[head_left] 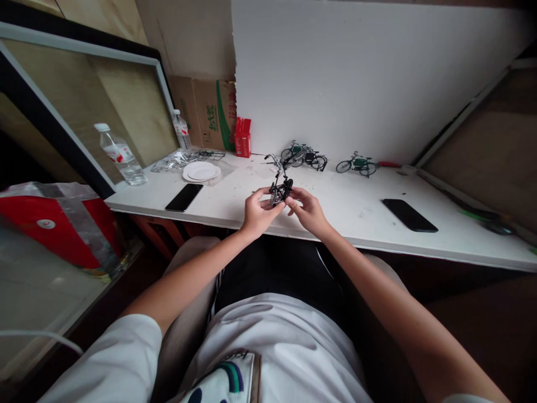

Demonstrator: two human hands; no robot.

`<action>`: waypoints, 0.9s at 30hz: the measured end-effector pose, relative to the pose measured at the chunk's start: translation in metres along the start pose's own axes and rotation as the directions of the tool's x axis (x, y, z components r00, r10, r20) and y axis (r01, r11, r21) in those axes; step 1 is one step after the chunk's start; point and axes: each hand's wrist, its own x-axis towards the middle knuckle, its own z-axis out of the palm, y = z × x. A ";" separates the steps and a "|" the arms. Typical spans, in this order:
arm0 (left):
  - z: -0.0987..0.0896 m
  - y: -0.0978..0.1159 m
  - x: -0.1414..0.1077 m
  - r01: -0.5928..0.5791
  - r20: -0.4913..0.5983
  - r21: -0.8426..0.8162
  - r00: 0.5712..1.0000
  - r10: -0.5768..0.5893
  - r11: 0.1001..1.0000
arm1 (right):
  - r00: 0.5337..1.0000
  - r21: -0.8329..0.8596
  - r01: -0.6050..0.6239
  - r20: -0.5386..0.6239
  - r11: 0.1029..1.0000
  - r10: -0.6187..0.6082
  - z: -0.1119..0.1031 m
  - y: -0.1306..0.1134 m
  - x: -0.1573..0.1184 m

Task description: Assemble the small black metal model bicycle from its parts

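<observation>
Near the front edge of the white table, a small black and silver model bicycle (280, 189) is held between my two hands, its handlebar end pointing up and away from me. My left hand (260, 212) is closed on its left side, the thumb along its lower part. From the right, the fingers of my right hand (307, 211) grip the black wheel end. Some of the fingers are hidden behind the model. Farther back stand a black and green model bicycle group (300, 155), overlapping one another, and a single green model bicycle (357, 164).
The white table (344, 224) holds a phone (184, 197) at left and a dark phone (410, 215) at right. White plates (201, 171), loose model parts (184, 159), a water bottle (121, 155), a second bottle (181, 129) and a red box (243, 137) stand at the left and back.
</observation>
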 end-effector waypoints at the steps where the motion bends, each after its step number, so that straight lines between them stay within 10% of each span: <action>1: 0.000 0.000 0.000 0.003 0.004 0.002 1.000 -0.003 1.000 | 1.000 0.019 -0.006 0.004 1.000 0.005 0.000 0.001 0.001; 18: -0.006 -0.032 0.010 -0.027 0.119 0.039 0.993 0.022 0.999 | 1.000 -0.106 0.000 0.001 0.994 0.000 -0.004 0.005 0.002; 27: -0.018 -0.032 0.019 -0.229 0.154 0.410 0.971 0.181 0.883 | 0.999 -0.062 -0.035 -0.027 0.997 0.033 0.000 0.018 0.002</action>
